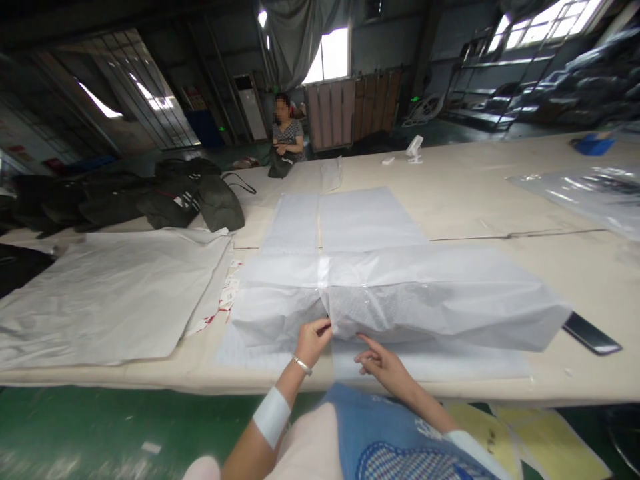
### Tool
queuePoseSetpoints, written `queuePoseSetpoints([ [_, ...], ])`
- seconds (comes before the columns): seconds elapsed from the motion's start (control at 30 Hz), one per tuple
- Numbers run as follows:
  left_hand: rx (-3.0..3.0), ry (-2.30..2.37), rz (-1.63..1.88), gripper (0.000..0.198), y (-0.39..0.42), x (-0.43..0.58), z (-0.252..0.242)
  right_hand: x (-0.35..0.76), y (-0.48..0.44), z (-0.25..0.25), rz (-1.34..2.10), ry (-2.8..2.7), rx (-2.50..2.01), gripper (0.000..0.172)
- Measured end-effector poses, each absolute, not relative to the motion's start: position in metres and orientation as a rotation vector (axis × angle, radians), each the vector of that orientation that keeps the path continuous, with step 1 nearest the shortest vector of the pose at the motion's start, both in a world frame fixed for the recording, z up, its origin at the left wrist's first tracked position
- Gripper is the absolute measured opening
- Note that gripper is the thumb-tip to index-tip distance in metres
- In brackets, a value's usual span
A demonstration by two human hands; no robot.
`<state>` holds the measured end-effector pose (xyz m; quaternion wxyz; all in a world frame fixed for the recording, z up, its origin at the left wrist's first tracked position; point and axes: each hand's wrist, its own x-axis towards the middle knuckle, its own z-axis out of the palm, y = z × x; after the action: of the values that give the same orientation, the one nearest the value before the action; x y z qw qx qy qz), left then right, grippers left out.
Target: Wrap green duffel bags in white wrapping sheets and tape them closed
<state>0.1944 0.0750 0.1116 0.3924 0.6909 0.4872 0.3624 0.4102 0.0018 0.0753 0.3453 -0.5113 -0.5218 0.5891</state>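
Observation:
A long, thin white translucent sheet (425, 310) with folds lies across the table in front of me. It looks like packing material, but whether it is a bag or a loose wrap I cannot tell. My left hand (313, 341) pinches its near edge close to a vertical seam or slit. Just to the right, my right hand (383, 365) has its index finger stretched out to the sheet's near edge, the other fingers loosely bent and apart. Below and beyond lie flat pale sheets (365, 217). A shiny clear strip (323, 272) runs over the top.
White cloth-like sheets (115, 287) are stacked at the left, with red-and-white tags (229, 297) beside them. Dark bags (220, 203) stand behind. A phone (593, 333) lies right, plastic film (595, 193) farther back. Across the table a person (287, 137) handles a dark bag.

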Motion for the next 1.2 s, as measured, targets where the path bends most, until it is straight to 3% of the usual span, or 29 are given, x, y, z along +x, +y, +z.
queuePoseSetpoints([
  [0.4, 1.943, 1.461, 0.842, 0.015, 0.066, 0.172, 0.127, 0.418, -0.003, 0.082, 1.538, -1.295, -1.318, 0.075],
  [1.2, 1.900, 1.445, 1.278, 0.019, 0.059, 0.165, 0.120, 0.413, -0.007, 0.074, 1.553, -1.341, -1.312, 0.067],
])
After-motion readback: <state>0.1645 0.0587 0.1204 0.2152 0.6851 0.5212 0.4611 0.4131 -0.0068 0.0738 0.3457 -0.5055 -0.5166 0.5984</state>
